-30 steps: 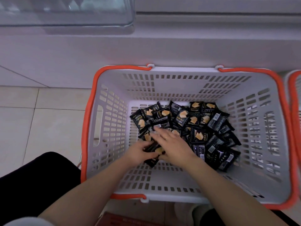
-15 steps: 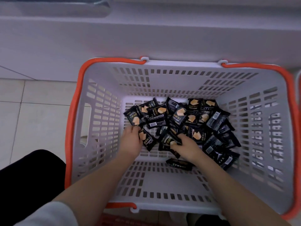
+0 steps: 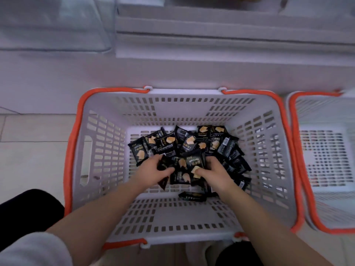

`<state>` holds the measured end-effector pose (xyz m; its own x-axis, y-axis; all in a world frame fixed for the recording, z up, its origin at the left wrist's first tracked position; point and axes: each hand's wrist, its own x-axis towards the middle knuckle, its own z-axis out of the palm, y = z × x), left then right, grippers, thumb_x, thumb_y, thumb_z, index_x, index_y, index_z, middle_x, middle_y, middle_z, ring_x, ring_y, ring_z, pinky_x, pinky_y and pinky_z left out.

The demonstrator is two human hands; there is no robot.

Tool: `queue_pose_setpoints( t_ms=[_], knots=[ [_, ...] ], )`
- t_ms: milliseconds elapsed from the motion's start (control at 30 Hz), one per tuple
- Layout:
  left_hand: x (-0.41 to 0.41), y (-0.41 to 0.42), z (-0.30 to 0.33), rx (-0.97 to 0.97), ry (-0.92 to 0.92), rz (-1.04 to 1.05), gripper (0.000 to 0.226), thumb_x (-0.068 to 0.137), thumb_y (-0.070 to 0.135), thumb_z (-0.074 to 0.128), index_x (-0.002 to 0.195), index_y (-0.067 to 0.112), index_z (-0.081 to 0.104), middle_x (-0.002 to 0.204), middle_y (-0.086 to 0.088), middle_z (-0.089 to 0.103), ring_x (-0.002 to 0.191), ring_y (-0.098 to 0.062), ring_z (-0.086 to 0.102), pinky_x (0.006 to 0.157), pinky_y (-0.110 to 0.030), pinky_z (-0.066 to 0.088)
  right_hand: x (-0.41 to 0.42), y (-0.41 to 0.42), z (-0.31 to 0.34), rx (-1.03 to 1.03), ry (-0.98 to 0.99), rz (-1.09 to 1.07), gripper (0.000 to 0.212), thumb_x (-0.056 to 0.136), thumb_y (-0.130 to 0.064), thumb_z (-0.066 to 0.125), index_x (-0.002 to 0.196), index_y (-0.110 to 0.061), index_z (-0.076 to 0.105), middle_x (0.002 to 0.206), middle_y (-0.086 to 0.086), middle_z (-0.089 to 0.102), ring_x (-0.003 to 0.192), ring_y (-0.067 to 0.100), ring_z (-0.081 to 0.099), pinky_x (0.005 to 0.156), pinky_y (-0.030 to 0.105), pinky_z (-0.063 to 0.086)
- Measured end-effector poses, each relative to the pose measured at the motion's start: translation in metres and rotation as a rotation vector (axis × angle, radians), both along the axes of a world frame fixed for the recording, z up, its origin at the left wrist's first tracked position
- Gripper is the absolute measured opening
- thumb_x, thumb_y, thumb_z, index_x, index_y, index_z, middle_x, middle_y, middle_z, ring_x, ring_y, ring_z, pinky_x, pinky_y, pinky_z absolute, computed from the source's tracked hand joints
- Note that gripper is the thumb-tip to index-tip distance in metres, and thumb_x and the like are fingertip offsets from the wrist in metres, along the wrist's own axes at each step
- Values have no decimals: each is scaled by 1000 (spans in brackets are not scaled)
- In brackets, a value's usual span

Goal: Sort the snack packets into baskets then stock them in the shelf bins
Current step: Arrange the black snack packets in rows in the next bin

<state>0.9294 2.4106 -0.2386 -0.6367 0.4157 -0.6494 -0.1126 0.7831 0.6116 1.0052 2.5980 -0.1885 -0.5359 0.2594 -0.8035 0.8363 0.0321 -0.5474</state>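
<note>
Both our forearms reach down into the white slotted plastic basket with the orange rim [image 3: 76,150]. Our left hand [image 3: 151,172] curls round black snack packets [image 3: 226,146], and our right hand [image 3: 215,174] pinches another. The pile lies just beyond our fingers. A second white basket [image 3: 326,120] sits right of our right hand.

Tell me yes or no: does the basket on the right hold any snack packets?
No: the right basket shows only its bare slotted floor, while the black snack packets all lie in the middle basket.
</note>
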Motion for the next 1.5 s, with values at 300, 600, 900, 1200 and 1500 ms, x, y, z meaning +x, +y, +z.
queue_pose_setpoints(
  t_ms=[300, 600, 900, 1200, 1500],
  knots=[
    [23, 0, 103, 559, -272, 645, 34, 87, 54, 48, 109, 30, 60, 110, 5, 68, 93, -6, 65, 78, -25, 54, -2, -63, 80, 51, 354, -98, 28, 91, -20, 47, 117, -25, 38, 98, -11, 56, 90, 9, 57, 78, 31, 50],
    [34, -8, 186, 712, -318, 677, 37, 98, 38, 38, 128, 20, 50, 129, -7, 56, 117, -23, 54, 105, -48, 39, 7, -108, 158, 48, 580, 69, 25, 100, -39, 33, 124, -39, 34, 103, -30, 41, 101, -5, 41, 74, 1, 29],
    [-11, -48, 302, 743, -66, 424, 38, 99, 35, 34, 120, 12, 56, 118, -12, 63, 112, -24, 58, 102, -38, 42, -24, -108, 264, 250, 876, 283, 30, 87, -31, 61, 105, -46, 43, 97, -28, 55, 84, -16, 53, 63, 3, 42],
    [-103, -107, 396, 577, 656, 199, 22, 92, 7, 50, 85, 25, 59, 83, 5, 69, 71, -3, 65, 72, -18, 50, -115, -128, 370, 519, 1057, 262, 25, 83, -29, 63, 106, -29, 54, 89, -14, 60, 86, 8, 57, 69, 20, 43],
    [-221, -102, 385, -271, 1020, -461, 41, 88, 25, 58, 128, 18, 52, 140, -4, 39, 126, -23, 41, 101, -37, 40, -230, -145, 350, 1039, 442, 688, 28, 87, -28, 54, 68, -9, 45, 71, 5, 49, 73, 26, 50, 60, 27, 39]
  ],
)
